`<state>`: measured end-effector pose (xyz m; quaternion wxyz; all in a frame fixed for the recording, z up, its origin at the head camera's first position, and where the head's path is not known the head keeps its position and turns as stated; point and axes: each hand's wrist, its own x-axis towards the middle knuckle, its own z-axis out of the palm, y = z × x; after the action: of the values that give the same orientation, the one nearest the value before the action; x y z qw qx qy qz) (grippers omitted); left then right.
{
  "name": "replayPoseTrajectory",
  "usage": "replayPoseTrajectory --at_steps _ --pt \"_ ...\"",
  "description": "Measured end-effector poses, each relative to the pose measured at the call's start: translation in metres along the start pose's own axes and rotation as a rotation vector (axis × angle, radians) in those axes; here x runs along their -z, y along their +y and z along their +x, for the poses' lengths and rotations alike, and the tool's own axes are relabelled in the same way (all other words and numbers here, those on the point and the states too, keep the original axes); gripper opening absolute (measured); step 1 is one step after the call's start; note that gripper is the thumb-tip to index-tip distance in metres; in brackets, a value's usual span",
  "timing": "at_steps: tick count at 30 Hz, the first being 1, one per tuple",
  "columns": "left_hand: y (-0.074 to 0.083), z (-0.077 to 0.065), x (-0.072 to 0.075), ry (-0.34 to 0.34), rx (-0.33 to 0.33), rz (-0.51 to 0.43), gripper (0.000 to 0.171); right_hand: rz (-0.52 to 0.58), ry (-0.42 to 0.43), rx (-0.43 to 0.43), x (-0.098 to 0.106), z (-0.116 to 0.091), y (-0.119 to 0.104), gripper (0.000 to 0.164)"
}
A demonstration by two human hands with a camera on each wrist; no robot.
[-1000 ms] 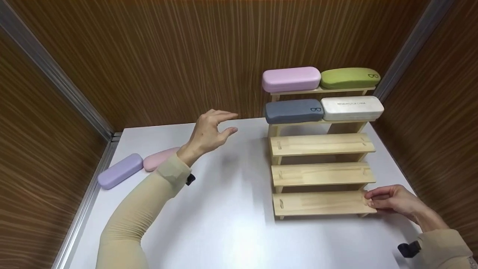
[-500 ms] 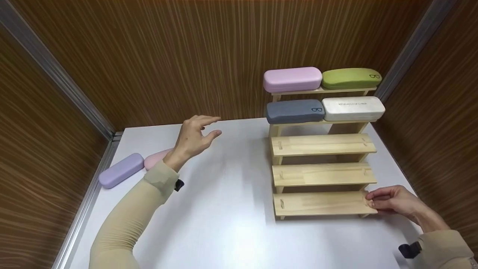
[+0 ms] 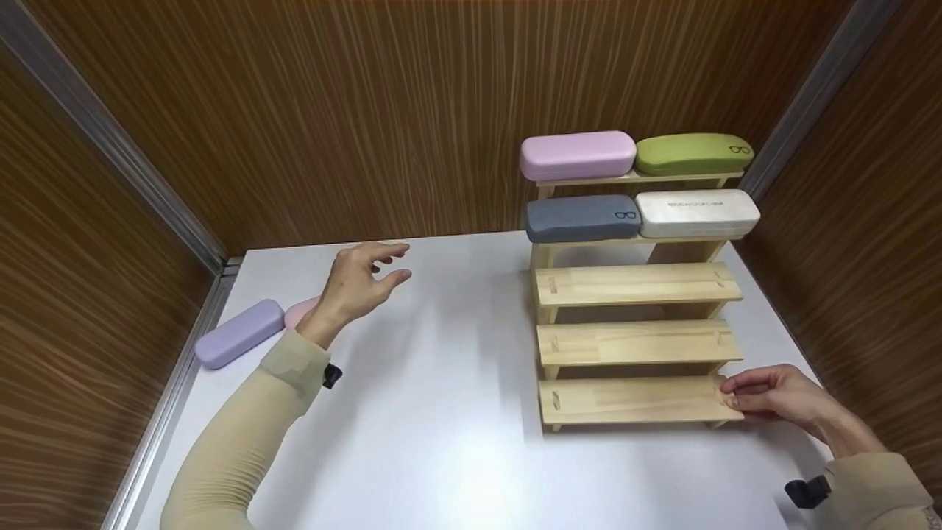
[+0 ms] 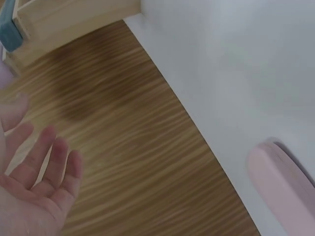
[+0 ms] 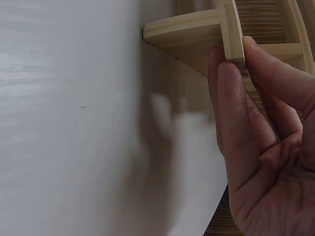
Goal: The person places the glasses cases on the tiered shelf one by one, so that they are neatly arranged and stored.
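My left hand point(image 3: 357, 283) hovers above the table with fingers spread and nothing in it. Below its wrist lies a pink glasses case point(image 3: 298, 312), partly hidden by the arm; the left wrist view shows the pink case point(image 4: 283, 189) at lower right. Touching the pink case's left end is a lavender glasses case point(image 3: 239, 335). At the right, my right hand point(image 3: 784, 397) pinches the right end of the lowest shelf of a stepped wooden rack point(image 3: 633, 401). In the right wrist view, thumb and fingers point(image 5: 234, 93) grip that shelf's end.
On the rack's top step sit a pink-purple case point(image 3: 578, 156) and a green case point(image 3: 692, 153). One step lower are a blue-grey case point(image 3: 583, 219) and a white case point(image 3: 697, 213). Wood-grain panels point(image 3: 368, 125) enclose the white table point(image 3: 441, 412) behind and at both sides.
My left hand has moved left and slightly toward me, covering more of the pink case. The right hand keeps its grip on the rack's lowest shelf.
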<state>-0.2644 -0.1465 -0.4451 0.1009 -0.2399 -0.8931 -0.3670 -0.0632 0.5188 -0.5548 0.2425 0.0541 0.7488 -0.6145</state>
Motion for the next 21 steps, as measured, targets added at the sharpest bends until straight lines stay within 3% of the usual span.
replayPoseTrajectory --at_steps 8,16,21 --pt "-0.020 -0.012 0.014 -0.027 0.059 0.008 0.042 -0.009 -0.010 -0.002 0.000 0.000 -0.001 0.031" --pt "-0.046 -0.024 0.026 -0.012 0.091 0.025 0.042 0.002 -0.013 0.008 0.001 -0.001 0.000 0.032" --pt "-0.066 -0.032 0.029 -0.021 0.150 0.035 0.044 0.007 -0.013 0.008 0.000 -0.001 0.000 0.032"
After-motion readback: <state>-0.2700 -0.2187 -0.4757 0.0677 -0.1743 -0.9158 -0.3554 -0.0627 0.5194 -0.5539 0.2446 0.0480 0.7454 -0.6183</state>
